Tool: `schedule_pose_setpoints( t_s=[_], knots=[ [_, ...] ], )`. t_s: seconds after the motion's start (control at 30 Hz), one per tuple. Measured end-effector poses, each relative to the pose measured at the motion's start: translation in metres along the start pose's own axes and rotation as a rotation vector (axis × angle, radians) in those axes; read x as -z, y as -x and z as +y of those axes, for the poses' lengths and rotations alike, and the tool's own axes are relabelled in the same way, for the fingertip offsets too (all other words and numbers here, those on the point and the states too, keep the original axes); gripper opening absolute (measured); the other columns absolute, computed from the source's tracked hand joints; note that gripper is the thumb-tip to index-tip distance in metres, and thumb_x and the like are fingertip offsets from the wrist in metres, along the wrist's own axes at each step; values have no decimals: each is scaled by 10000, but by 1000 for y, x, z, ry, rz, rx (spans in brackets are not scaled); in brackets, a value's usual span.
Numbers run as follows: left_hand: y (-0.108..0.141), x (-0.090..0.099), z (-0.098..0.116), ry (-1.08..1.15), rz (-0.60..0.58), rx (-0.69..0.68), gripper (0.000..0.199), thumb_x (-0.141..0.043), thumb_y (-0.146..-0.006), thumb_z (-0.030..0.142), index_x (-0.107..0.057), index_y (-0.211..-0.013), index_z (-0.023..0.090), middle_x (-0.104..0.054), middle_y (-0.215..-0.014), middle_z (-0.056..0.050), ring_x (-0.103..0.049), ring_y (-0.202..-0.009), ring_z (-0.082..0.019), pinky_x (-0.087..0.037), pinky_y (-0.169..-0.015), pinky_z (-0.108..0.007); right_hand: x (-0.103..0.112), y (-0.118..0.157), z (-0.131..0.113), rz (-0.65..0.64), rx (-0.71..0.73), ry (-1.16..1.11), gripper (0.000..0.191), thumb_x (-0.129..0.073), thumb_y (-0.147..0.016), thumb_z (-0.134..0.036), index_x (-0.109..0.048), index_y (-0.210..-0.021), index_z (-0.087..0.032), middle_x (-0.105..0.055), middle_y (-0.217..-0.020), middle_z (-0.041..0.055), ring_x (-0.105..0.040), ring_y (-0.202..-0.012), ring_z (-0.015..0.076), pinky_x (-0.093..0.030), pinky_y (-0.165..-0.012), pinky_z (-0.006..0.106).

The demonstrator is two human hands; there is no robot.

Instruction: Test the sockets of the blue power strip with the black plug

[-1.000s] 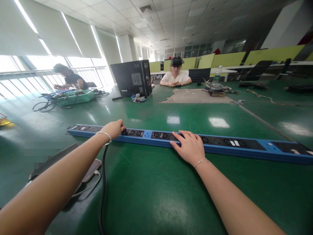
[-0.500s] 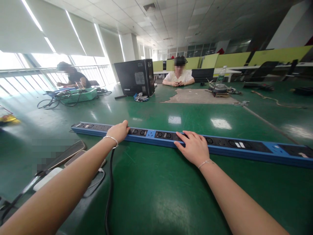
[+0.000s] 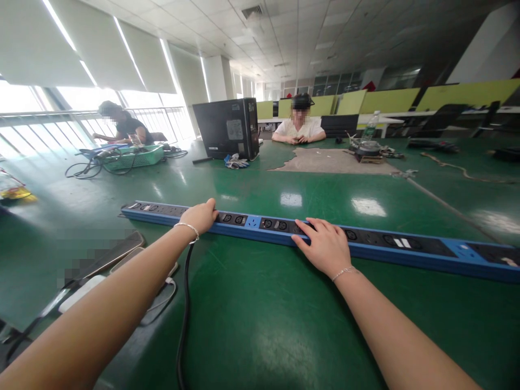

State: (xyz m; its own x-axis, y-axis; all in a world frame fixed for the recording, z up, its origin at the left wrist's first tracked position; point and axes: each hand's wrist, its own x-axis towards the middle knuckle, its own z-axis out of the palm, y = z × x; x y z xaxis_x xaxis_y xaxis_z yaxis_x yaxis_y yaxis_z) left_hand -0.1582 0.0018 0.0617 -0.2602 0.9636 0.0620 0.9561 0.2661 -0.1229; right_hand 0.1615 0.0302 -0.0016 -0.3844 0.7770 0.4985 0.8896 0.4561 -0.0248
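A long blue power strip [image 3: 268, 236] with black sockets lies across the green table [image 3: 244, 314], its right end reaching the picture's edge. My left hand [image 3: 200, 216] is wrapped over the strip left of its middle. My right hand [image 3: 325, 245] rests on the strip right of the middle, fingers spread over the sockets and the thumb at the near side. A black cable [image 3: 184, 314] hangs down from beneath my left hand toward the near edge.
Phones [image 3: 109, 257] and a white charger [image 3: 81, 292] lie at the left by my forearm. Farther off are a black computer case [image 3: 225, 130], gloves [image 3: 235, 161], a green basket [image 3: 140, 156] and a bottle [image 3: 370, 127]. Two people sit beyond.
The whole view has shifted slightly, with things sitting a little farther right. My hands keep their places on the strip.
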Motion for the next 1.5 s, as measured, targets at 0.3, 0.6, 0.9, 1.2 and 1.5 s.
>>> schedule_pose_setpoints(
  t_s=[0.3, 0.6, 0.9, 1.2, 1.5],
  knots=[
    [-7, 0, -6, 79, -29, 46, 287, -359, -822, 411, -515, -963, 215, -677, -904, -115, -633, -850, -264, -447, -690, -340, -1, 0, 0, 16, 6, 1, 441, -381, -854, -524, -566, -1190, -307, -570, -1200, 49, -460, -1104, 232, -297, -887, 385],
    [-3, 3, -2, 16, -29, 28, 318, -332, -834, 407, -512, -1001, 205, -673, -898, -127, -631, -843, -273, -448, -689, -356, -1, 0, 0, 11, 0, -3, 440, -376, -857, -528, -561, -1192, -310, -568, -1203, 47, -457, -1110, 229, -298, -890, 385],
    [-4, 13, -15, 173, 65, 45, 284, -412, -801, 415, -565, -963, 240, -676, -860, -55, -623, -827, -226, -440, -696, -301, 1, 0, 1, -17, 6, 6, 451, -356, -863, -541, -550, -1205, -320, -559, -1216, 54, -450, -1112, 225, -302, -888, 382],
    [19, 48, 12, 457, 78, 3, 291, -476, -767, 437, -545, -931, 207, -623, -665, 17, -550, -462, -126, -423, -534, -262, 0, 0, 1, -17, 1, -1, 447, -356, -865, -538, -554, -1202, -321, -561, -1214, 52, -449, -1113, 228, -301, -889, 389],
    [8, 21, 76, 447, -3, -97, 186, -469, -777, 372, -540, -851, 216, -663, -718, -21, -607, -575, -165, -439, -623, -281, 0, 0, 1, -10, -3, -18, 452, -347, -867, -542, -555, -1199, -318, -559, -1214, 59, -446, -1115, 227, -293, -897, 388]
  ],
)
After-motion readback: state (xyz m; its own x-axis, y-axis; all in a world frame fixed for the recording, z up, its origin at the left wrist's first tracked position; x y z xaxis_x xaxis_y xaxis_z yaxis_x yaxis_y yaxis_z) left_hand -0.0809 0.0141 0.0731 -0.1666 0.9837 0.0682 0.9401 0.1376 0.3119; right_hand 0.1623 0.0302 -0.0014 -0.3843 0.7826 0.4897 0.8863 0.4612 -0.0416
